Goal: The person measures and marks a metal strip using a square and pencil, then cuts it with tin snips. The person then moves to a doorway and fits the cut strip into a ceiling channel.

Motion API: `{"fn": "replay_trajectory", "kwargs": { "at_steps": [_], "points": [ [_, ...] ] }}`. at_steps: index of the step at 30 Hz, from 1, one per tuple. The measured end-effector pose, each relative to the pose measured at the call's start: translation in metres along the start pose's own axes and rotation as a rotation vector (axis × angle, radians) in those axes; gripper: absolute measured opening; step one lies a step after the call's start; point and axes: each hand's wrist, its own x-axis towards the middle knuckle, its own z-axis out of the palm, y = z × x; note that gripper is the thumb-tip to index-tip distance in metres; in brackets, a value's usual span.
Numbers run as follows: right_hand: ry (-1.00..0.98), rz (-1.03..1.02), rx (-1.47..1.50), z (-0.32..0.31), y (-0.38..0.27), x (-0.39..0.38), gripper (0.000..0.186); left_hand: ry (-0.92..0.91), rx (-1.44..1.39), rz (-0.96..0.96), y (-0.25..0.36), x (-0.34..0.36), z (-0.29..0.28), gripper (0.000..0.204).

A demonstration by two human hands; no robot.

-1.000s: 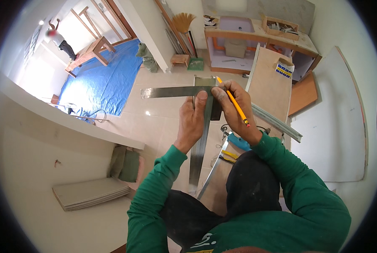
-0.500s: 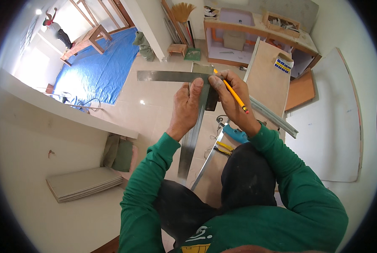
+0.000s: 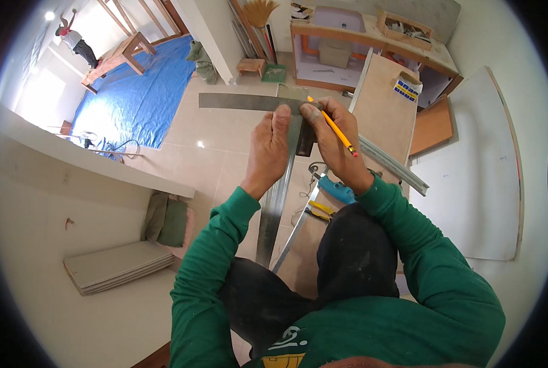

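Note:
My left hand point(image 3: 266, 147) grips a long galvanized metal channel point(image 3: 275, 205), its thumb pressed on the face near the far end. The channel runs down toward my knees. Across that end lies a try square, its steel blade point(image 3: 234, 102) reaching out to the left and its dark stock point(image 3: 306, 142) along the channel's right side. My right hand point(image 3: 334, 126) closes on the square at its corner, thumb on top. A yellow pencil point(image 3: 339, 133) is tucked in the same hand, its eraser end toward me. The fingers beneath the metal are hidden.
By my right knee lie a teal power tool point(image 3: 337, 190) and yellow-handled pliers point(image 3: 320, 210). Another metal channel point(image 3: 396, 165) rests beside a wooden board point(image 3: 384, 104). Stacked panels point(image 3: 117, 267) stand at left. Far left, a person point(image 3: 77, 43) is by a wooden bench point(image 3: 117, 58).
The whole view has shifted slightly, moving the room a little left and up in the picture. Both hands keep their grips on the channel, square and pencil.

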Motion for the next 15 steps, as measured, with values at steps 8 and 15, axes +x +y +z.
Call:
{"fn": "replay_trajectory", "kwargs": {
  "at_steps": [8, 15],
  "points": [
    [0.065, -0.052, -0.024, -0.021, 0.003, 0.004, 0.027, 0.024, 0.005, -0.053, -0.017, 0.003, -0.015, 0.074],
    [-0.404, -0.273, 0.015, -0.028, -0.016, 0.014, 0.021, 0.028, 0.025, -0.066, -0.017, -0.002, -0.026, 0.072]
  ]
}}
